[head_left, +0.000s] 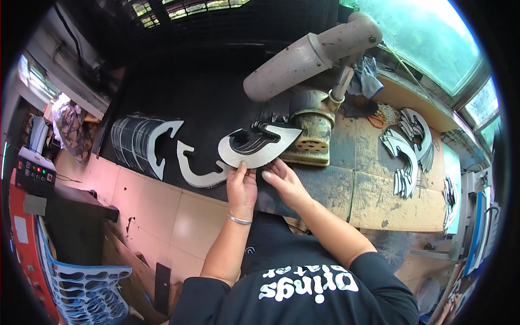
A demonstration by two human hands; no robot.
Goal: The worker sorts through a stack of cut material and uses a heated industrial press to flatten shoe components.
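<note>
A stack of curved, hook-shaped white pieces with dark edges (236, 155), like cut shoe-upper parts, is held over the near edge of the black worktop. My left hand (242, 189) grips its near rim, the thumb on the top white face and the fingers underneath. My right hand (287, 187) is at the right part of the same rim, its fingers apart and their tips at the edge; the thumb stays off the top face. To the left, another curved white piece (201, 179) lies on the worktop. Further left a long row of similar pieces (143, 143) leans together.
Behind the stack stands a round, stained metal fixture (311, 127) under a thick grey jointed duct (303, 59). More stacks of curved pieces (403, 157) lie on cardboard (374, 200) at the right, near orange-handled scissors (376, 121) and a cloth glove (366, 78). A control box (35, 170) is far left.
</note>
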